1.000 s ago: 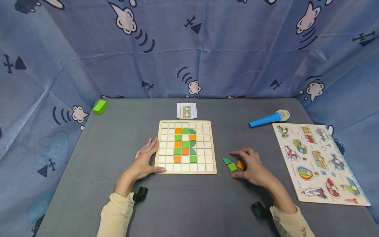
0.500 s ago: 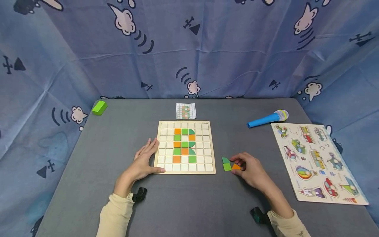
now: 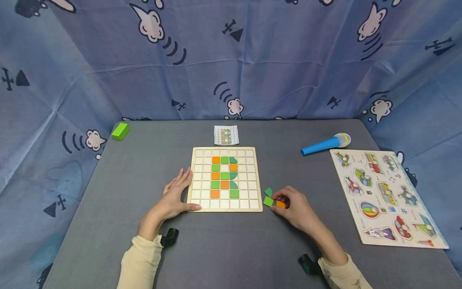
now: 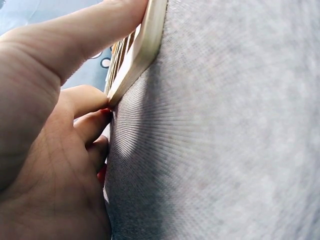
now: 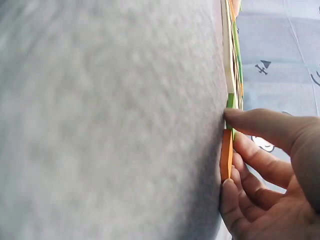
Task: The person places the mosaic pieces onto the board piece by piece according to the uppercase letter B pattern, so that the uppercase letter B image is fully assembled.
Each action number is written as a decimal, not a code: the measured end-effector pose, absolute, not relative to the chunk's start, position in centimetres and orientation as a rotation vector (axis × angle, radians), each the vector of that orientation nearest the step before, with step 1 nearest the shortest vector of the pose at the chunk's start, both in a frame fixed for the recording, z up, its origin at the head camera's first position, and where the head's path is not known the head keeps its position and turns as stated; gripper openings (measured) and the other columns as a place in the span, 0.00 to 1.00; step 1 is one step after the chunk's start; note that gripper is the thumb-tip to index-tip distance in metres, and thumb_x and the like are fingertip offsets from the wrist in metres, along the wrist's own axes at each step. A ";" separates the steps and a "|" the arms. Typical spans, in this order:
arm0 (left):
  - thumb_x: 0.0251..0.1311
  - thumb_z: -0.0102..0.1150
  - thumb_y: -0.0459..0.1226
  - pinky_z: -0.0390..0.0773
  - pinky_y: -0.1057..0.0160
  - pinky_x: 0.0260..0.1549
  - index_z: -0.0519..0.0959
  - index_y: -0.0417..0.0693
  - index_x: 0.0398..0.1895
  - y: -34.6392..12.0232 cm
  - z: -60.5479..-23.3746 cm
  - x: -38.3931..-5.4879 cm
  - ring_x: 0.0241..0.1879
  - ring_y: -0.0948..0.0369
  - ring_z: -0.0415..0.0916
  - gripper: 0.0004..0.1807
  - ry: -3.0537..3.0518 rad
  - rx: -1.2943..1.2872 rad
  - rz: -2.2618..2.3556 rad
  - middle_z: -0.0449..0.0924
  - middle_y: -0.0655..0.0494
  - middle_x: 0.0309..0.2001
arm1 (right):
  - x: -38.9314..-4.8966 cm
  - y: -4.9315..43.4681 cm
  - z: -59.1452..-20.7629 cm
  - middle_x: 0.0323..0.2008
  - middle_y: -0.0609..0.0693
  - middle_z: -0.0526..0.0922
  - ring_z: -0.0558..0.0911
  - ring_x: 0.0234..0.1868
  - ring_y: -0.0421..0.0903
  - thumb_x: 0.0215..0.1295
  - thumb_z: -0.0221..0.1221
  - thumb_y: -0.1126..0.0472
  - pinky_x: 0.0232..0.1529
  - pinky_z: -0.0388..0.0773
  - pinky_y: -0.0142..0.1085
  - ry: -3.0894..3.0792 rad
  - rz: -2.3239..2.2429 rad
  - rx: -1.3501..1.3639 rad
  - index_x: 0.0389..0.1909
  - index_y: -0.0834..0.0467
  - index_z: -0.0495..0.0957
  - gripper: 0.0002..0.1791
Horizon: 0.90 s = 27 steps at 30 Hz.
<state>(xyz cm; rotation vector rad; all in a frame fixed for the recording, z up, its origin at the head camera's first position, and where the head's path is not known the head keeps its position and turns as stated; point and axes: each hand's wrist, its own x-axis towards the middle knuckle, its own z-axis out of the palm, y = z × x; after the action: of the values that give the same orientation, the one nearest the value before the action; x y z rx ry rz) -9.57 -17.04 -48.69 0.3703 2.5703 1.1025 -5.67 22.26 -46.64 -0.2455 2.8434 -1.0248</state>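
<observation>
Scanning left to right: left hand [image 3: 172, 198] lies flat on the desk [image 3: 144, 168], fingers [image 3: 182, 180] straight along the left edge of the wooden grid board [image 3: 225, 150], thumb against its near-left corner. It holds nothing and looks to be bracing the board. The left wrist view agrees: thumb [image 4: 95, 30] laid on the board edge [image 4: 142, 45], nothing gripped.

Board centre carries orange and green tiles in a stacked pattern. The bottom row is bare, and so is the cell between the orange and green tiles in the row above it. Small pattern card [image 3: 226, 135] sits just beyond the far edge.

Key relation: three loose pieces lie just off the board's near-right corner, apart from it. Dark green piece [image 3: 268, 191] is farthest from the person, light green tile [image 3: 268, 201] nearest the board, orange tile [image 3: 280, 204] to the right of that.

Right hand [image 3: 296, 208] is on them. Its fingers are curled over the orange tile, with thumb and fingertips pinching it. The right wrist view shows the tile [image 5: 226, 155] flat on the desk, fingers [image 5: 260, 127] above and below its edge. The tile is square, so it has no long axis to speak of. The board lies left of those fingers, and the right hand is much the nearer one to the pieces.

Further right, well apart: blue toy microphone [image 3: 321, 145] and vehicle peg puzzle [image 3: 388, 196].
</observation>
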 end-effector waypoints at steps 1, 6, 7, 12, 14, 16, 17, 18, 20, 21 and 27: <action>0.54 0.82 0.44 0.36 0.36 0.80 0.46 0.40 0.86 -17.1 -48.7 -9.6 0.87 0.44 0.30 0.66 2.567 0.365 1.107 0.37 0.44 0.88 | -5.7 22.1 -46.7 0.39 0.51 0.81 0.77 0.38 0.43 0.61 0.74 0.67 0.38 0.76 0.33 2.842 -1.027 -0.249 0.43 0.62 0.86 0.11; 0.54 0.83 0.44 0.36 0.35 0.80 0.46 0.40 0.86 -17.2 -48.8 -9.5 0.87 0.44 0.30 0.66 2.564 0.363 1.117 0.37 0.43 0.88 | -6.0 21.5 -46.6 0.37 0.51 0.81 0.77 0.37 0.43 0.60 0.74 0.68 0.38 0.76 0.33 2.841 -1.032 -0.225 0.41 0.62 0.85 0.10; 0.54 0.83 0.44 0.35 0.35 0.80 0.46 0.40 0.86 -17.2 -48.8 -9.5 0.87 0.44 0.30 0.66 2.564 0.363 1.117 0.37 0.44 0.88 | -6.0 21.4 -46.6 0.37 0.51 0.81 0.77 0.37 0.44 0.60 0.74 0.68 0.37 0.76 0.33 2.843 -1.041 -0.220 0.40 0.61 0.85 0.09; 0.54 0.82 0.44 0.35 0.35 0.80 0.46 0.40 0.86 -17.3 -48.8 -9.5 0.87 0.45 0.29 0.66 2.563 0.363 1.111 0.37 0.44 0.88 | -6.3 20.7 -46.3 0.33 0.50 0.83 0.78 0.33 0.42 0.64 0.72 0.68 0.35 0.74 0.33 2.874 -1.110 -0.209 0.37 0.59 0.84 0.06; 0.54 0.82 0.44 0.36 0.35 0.80 0.46 0.40 0.86 -17.2 -48.8 -9.5 0.87 0.45 0.30 0.65 2.565 0.364 1.106 0.37 0.45 0.88 | -6.5 20.1 -46.1 0.31 0.49 0.84 0.78 0.32 0.42 0.65 0.72 0.67 0.34 0.74 0.32 2.890 -1.155 -0.202 0.37 0.58 0.85 0.05; 0.54 0.82 0.45 0.36 0.35 0.80 0.46 0.40 0.86 -17.2 -48.7 -9.5 0.87 0.44 0.30 0.65 2.567 0.366 1.104 0.37 0.45 0.88 | -6.7 19.3 -46.1 0.31 0.49 0.84 0.78 0.32 0.41 0.65 0.72 0.67 0.34 0.74 0.32 2.892 -1.201 -0.196 0.37 0.58 0.85 0.05; 0.54 0.82 0.45 0.36 0.35 0.80 0.46 0.41 0.86 -17.2 -48.7 -9.5 0.87 0.44 0.30 0.65 2.566 0.365 1.103 0.37 0.45 0.88 | -6.7 18.8 -46.1 0.30 0.49 0.85 0.79 0.32 0.41 0.65 0.72 0.67 0.34 0.73 0.32 2.886 -1.225 -0.199 0.37 0.57 0.85 0.05; 0.55 0.82 0.45 0.36 0.35 0.80 0.46 0.41 0.86 -17.2 -48.7 -9.5 0.87 0.44 0.30 0.65 2.565 0.364 1.103 0.37 0.45 0.88 | -6.8 18.3 -46.1 0.30 0.48 0.85 0.79 0.32 0.41 0.65 0.72 0.67 0.33 0.73 0.31 2.872 -1.249 -0.204 0.37 0.57 0.86 0.05; 0.55 0.82 0.44 0.36 0.35 0.80 0.46 0.41 0.86 -17.3 -48.7 -9.5 0.87 0.44 0.30 0.65 2.561 0.365 1.105 0.37 0.45 0.88 | -6.8 17.2 -46.2 0.30 0.47 0.85 0.79 0.32 0.40 0.64 0.73 0.66 0.33 0.72 0.31 2.835 -1.284 -0.222 0.37 0.57 0.86 0.05; 0.54 0.82 0.44 0.36 0.35 0.80 0.46 0.40 0.86 -17.3 -48.7 -9.5 0.87 0.44 0.30 0.65 2.559 0.365 1.110 0.36 0.45 0.88 | -6.8 16.5 -46.2 0.30 0.47 0.85 0.79 0.32 0.39 0.64 0.73 0.66 0.33 0.72 0.31 2.811 -1.298 -0.236 0.36 0.56 0.86 0.05; 0.54 0.82 0.45 0.35 0.35 0.80 0.46 0.40 0.86 -17.3 -48.8 -9.6 0.87 0.44 0.29 0.65 2.552 0.376 1.128 0.36 0.45 0.88 | -6.7 12.5 -46.7 0.28 0.44 0.85 0.80 0.30 0.36 0.62 0.74 0.66 0.33 0.75 0.29 2.696 -1.345 -0.345 0.33 0.55 0.86 0.06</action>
<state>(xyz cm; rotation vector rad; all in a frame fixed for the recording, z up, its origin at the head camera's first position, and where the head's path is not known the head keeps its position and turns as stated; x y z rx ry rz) -9.57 -17.29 -48.76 0.3764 2.5518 1.1285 -6.75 12.52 -46.72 -0.3450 2.6964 -1.3446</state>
